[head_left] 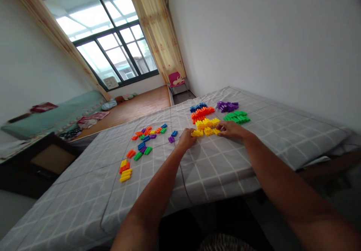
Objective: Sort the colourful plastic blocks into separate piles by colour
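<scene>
Reaching both arms forward over a gray checked sheet [225, 164], with palms low and near each other. With the left grip [186, 139], touching the near end of a small yellow block group [197, 133]; bent narrow there, though cannot tell whether closed around it. With the right grip [231, 129], curled narrow at the edge of another yellow group [209, 131]; cannot tell whether pinching or merely touching. Between the two grips, and just beyond, finding a larger yellow pile [207, 123], set in a ridged row. Farther out beyond it, passing to an orange-red pile [203, 112], then to a blue pile [198, 107] behind that. Just beyond the right grip, coming to a green pile [237, 117], with a purple pile [227, 106] farther away.

Just left of the left grip, showing a purple pair [171, 139] near a blue pair [174, 133]. Well to the left of that grip, scattering into mixed-color blocks [146, 138], in orange, blue, green, purple and yellow. Nearer to the body and farther left of the left grip, ending with yellow blocks [125, 175] beside a yellow-and-orange group [124, 166]. Far beyond both grips, backed by a pink chair [174, 79] and a window [113, 44].
</scene>
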{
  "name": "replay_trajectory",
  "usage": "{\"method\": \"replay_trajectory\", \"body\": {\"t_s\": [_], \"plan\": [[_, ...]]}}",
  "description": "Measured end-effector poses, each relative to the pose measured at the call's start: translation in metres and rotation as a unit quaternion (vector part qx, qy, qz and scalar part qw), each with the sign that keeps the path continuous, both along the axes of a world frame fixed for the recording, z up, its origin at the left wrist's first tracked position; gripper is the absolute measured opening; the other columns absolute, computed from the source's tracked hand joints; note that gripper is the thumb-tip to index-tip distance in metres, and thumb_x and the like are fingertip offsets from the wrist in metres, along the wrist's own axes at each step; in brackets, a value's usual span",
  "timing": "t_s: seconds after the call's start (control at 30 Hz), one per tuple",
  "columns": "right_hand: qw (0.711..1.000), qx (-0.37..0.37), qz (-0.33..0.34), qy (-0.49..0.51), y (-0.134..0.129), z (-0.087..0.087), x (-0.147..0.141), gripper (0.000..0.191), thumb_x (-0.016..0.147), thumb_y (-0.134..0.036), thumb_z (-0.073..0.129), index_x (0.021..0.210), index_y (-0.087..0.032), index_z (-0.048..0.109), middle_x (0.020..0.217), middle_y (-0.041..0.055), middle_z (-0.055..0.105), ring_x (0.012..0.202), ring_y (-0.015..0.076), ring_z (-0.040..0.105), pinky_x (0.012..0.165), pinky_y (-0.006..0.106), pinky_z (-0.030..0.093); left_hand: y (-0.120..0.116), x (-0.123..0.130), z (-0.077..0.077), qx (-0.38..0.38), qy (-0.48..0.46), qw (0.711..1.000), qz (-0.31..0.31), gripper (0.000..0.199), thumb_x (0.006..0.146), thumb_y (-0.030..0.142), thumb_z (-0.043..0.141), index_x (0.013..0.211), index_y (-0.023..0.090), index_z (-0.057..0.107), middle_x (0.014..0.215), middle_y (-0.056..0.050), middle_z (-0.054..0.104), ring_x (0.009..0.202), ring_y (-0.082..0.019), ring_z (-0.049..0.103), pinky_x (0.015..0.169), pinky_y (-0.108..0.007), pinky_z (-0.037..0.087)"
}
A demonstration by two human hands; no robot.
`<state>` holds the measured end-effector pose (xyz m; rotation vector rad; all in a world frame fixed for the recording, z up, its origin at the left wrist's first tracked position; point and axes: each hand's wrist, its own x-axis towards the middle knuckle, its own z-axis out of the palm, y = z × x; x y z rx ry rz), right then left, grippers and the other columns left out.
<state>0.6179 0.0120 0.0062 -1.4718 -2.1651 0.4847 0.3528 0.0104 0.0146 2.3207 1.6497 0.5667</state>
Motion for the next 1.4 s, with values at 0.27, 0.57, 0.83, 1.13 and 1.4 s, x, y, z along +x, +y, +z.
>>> {"method": "replay_trajectory", "body": {"t_s": [0.27,0.57,0.83,1.13,1.4], "plan": [[1.000,0.006,-0.004,0.010,0.002,-0.004,-0.001,0.021,0.069,-0.024,0.071,0.090,-0.020,0.070,0.092,0.0033,0.073,0.077,0.0176,0.066,0.069,0.026,0.049,0.009,-0.002,0.001,-0.208,-0.260,0.941,-0.058,0.033,0.074,0.013,0.066,0.106,0.015,0.055,0.071,0.002,0.063,0.060,-0.009,0.059,0.062,-0.024,0.051],[1.000,0.011,-0.004,0.024,0.006,-0.010,-0.001,0.020,0.070,-0.023,0.071,0.089,-0.019,0.068,0.093,0.0038,0.072,0.077,0.0165,0.066,0.069,0.025,0.050,0.007,0.009,0.004,-0.165,-0.201,0.966,0.011,0.037,0.086,0.021,0.057,0.121,0.014,0.062,0.074,0.000,0.065,0.055,-0.007,0.057,0.058,-0.020,0.050],[0.999,0.005,-0.002,0.039,0.008,-0.013,0.000,0.020,0.070,-0.024,0.070,0.089,-0.019,0.067,0.091,0.0035,0.072,0.077,0.0169,0.066,0.069,0.026,0.050,0.006,-0.003,0.002,-0.008,-0.084,0.996,0.011,0.030,0.079,0.033,0.070,0.105,0.018,0.070,0.112,-0.010,0.063,0.094,-0.019,0.064,0.088,-0.033,0.052],[0.999,-0.002,0.002,0.032,0.007,-0.012,-0.001,0.022,0.071,-0.027,0.070,0.091,-0.018,0.068,0.095,0.0049,0.072,0.079,0.0173,0.066,0.070,0.026,0.049,0.003,-0.005,-0.006,0.023,-0.025,0.995,-0.092,0.043,0.071,0.022,0.073,0.113,0.017,0.061,0.116,-0.010,0.065,0.107,-0.023,0.060,0.099,-0.039,0.046],[1.000,0.006,-0.003,0.025,0.006,-0.011,0.000,0.021,0.071,-0.027,0.070,0.091,-0.018,0.067,0.093,0.0045,0.072,0.077,0.0169,0.065,0.069,0.025,0.048,0.004,-0.009,-0.005,-0.034,-0.146,0.985,-0.086,0.033,0.076,0.025,0.070,0.106,0.015,0.063,0.095,-0.007,0.069,0.083,-0.016,0.066,0.076,-0.029,0.055]]}}
